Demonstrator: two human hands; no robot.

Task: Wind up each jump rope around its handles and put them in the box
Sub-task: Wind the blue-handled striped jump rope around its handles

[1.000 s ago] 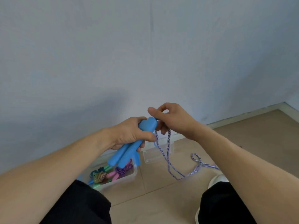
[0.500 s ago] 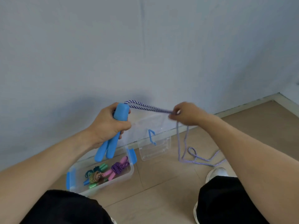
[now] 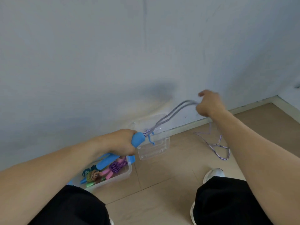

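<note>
Clear box (image 3: 113, 178) w/ wound ropes sat on floor by L knee. L hand (image 3: 121, 141) gripped blue handles (image 3: 137, 139) above it. Striped rope (image 3: 168, 116) ran taut to R hand (image 3: 208, 103), which pinched it; slack end lay on floor near wall.

At two o'clock my right hand (image 3: 208, 103) and the rope (image 3: 168, 117) it pulls blur; my left hand (image 3: 121, 142) hides the blue handles' (image 3: 138, 139) middle.

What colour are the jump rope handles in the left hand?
Bright blue handles, gripped by the left hand; the head view shows them best.
</note>
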